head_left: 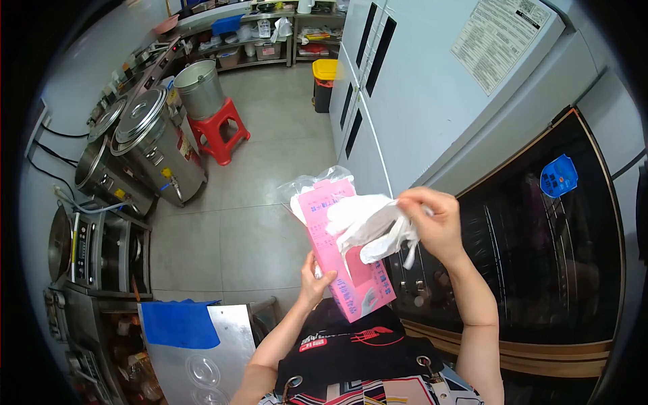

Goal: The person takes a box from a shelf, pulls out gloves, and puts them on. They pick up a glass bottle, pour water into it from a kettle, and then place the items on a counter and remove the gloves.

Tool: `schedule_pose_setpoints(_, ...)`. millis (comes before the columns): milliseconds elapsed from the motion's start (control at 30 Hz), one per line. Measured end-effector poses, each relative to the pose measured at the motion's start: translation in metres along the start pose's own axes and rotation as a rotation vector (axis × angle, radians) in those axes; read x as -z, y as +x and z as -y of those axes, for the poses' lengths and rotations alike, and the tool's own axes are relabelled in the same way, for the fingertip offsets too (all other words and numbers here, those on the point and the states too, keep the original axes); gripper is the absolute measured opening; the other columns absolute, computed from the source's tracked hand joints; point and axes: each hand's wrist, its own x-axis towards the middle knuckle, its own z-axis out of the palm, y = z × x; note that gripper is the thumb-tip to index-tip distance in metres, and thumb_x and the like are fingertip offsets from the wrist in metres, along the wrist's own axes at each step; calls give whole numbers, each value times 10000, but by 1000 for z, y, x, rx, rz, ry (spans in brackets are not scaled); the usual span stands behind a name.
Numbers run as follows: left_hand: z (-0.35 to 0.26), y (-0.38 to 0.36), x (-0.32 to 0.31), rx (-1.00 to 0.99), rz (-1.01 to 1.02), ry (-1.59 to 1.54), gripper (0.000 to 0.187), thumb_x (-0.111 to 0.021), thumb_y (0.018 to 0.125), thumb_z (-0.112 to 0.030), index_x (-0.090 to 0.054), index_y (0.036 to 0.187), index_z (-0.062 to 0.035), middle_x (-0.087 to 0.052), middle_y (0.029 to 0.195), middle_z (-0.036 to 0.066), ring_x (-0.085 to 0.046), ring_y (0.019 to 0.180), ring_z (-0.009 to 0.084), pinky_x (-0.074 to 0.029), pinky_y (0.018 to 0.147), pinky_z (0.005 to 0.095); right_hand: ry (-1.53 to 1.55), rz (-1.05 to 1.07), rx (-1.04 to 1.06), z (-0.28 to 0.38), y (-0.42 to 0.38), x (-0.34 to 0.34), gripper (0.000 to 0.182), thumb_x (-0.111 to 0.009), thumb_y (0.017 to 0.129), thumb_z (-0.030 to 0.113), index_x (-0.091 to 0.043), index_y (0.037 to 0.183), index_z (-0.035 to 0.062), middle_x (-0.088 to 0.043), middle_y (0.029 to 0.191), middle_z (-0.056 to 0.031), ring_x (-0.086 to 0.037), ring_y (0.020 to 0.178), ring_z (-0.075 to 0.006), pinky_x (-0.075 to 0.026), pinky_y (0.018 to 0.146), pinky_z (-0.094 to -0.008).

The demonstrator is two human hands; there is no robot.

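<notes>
A long pink box [320,217] with blue print is held at a tilt in front of my body. My left hand [314,282] is wrapped round the lower left side of the box, its thumb on the printed face. White gloves [370,219] hang over the box's upper right part, and my right hand [432,219] pinches them at their right end between thumb and fingers. Clear plastic [307,182] sticks out at the far end of the box.
Tall steel pots [162,145] stand at the left, beside a red stool [221,135] bearing a metal bucket [200,91]. A pale refrigerator [412,88] and a dark glass-door cabinet [526,250] line the right. A steel table [233,331] is at the lower left.
</notes>
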Motion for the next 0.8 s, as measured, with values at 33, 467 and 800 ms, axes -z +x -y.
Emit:
schedule_pose_setpoints(33,0,0,-1,-18,-11,-30,663,-724,766,-122,-385,1310,45,-589,1136,135,-572,1053,192,-449,929,330,76,-103,-59,-3,-2,4,91,-611,904,46,-625,855,-30,-645,788,-45,-581,725,-94,-447,666,-235)
schedule_pose_setpoints(467,-7,19,3,42,66,-233,735,-689,724,-287,-414,1328,29,-559,1202,120,-556,1084,201,-437,921,316,-423,153,-5,-106,-79,-20,294,-571,877,168,-599,1156,80,-614,917,-44,-577,714,-132,-467,595,-295)
schedule_pose_setpoints(800,-19,15,6,-48,66,68,659,-734,728,-195,-433,1268,32,-587,1136,117,-562,1056,178,-441,929,318,331,-21,-429,-86,-69,-36,172,-604,796,7,-675,949,-25,-710,841,-99,-662,782,-168,-512,705,-285)
